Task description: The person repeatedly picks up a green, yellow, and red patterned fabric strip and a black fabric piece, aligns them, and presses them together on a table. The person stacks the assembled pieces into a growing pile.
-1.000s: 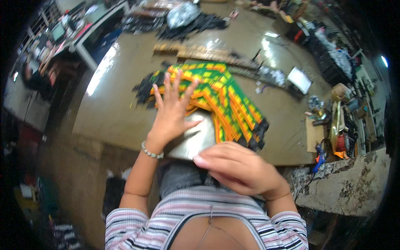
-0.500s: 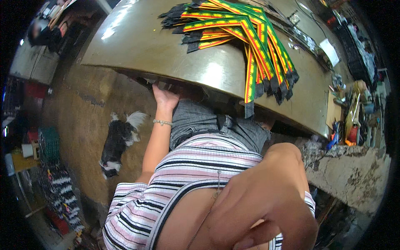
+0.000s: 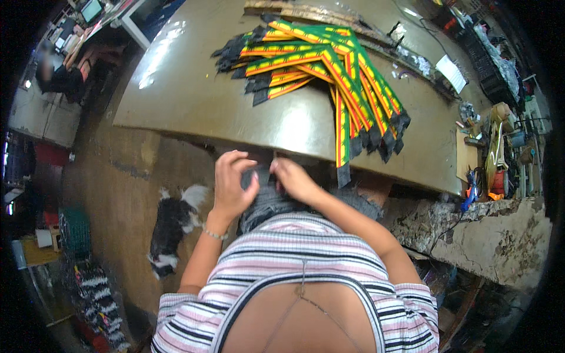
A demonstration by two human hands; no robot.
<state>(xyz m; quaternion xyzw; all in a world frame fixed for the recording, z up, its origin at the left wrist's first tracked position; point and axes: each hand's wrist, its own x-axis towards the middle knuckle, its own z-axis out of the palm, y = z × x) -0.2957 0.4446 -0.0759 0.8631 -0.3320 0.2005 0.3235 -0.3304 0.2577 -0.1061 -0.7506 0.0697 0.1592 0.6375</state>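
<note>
Both of my hands are over my lap, just below the near edge of the brown table (image 3: pixel 194 100). My left hand (image 3: pixel 232 185), with a beaded bracelet (image 3: pixel 215 233) at its wrist, is raised with curved fingers and the thumb apart, and nothing shows in it. Close by on the right, my right hand (image 3: pixel 294 179) has its fingers drawn together; whatever may be between them is too small to make out. On the table beyond lies a fanned pile of bent green, yellow and red strips (image 3: pixel 347 88) with black ends. One strip's black end (image 3: pixel 344 175) hangs over the edge.
A black and white dog (image 3: pixel 170 232) lies on the brown floor at my left. Another person (image 3: pixel 62 79) sits far left by a desk. Wooden slats (image 3: pixel 318 15) and a white paper (image 3: pixel 451 73) lie at the table's far side. A rough ledge (image 3: pixel 488 247) stands right.
My right hand has gone from close in front of my chest down to my lap. The left hand has come out from under the table edge and lifted beside it.
</note>
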